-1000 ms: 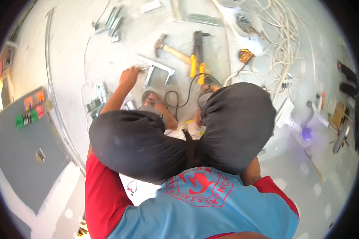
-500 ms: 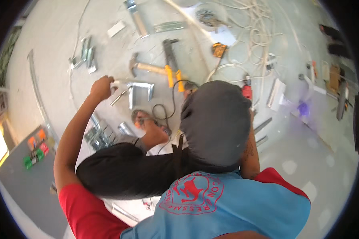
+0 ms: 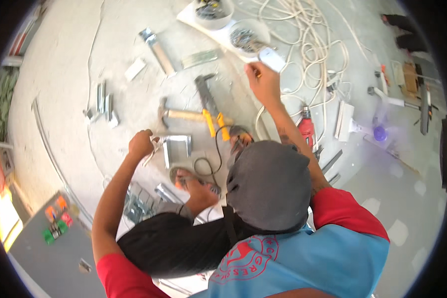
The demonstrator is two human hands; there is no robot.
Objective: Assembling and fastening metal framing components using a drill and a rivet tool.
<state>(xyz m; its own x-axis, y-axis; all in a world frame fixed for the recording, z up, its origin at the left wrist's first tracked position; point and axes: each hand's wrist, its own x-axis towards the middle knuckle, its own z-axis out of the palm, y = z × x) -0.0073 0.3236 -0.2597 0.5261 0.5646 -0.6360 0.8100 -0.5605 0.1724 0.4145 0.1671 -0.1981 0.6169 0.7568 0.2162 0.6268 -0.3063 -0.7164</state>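
Observation:
My left hand is closed around a slim silver tool whose kind I cannot make out. It sits beside a U-shaped piece of metal channel on the floor. My right hand reaches out just below a white bowl of screws or similar small hardware. Its fingers are curled, with a bit of yellow-orange showing between them; what they hold is not clear. A red power drill lies to the right of my right forearm. Dark grey cloth covers the middle of the view.
A claw hammer lies beside yellow-handled snips. Metal offcuts are scattered at the left. Tangled white cable spreads at the far right. Another bowl stands at the back. A grey board lies near left.
My right hand, hidden beside the drill before, has come forward to the bowls, over where a yellow-orange block showed. The left hand stays by the channel. The whole view has shifted.

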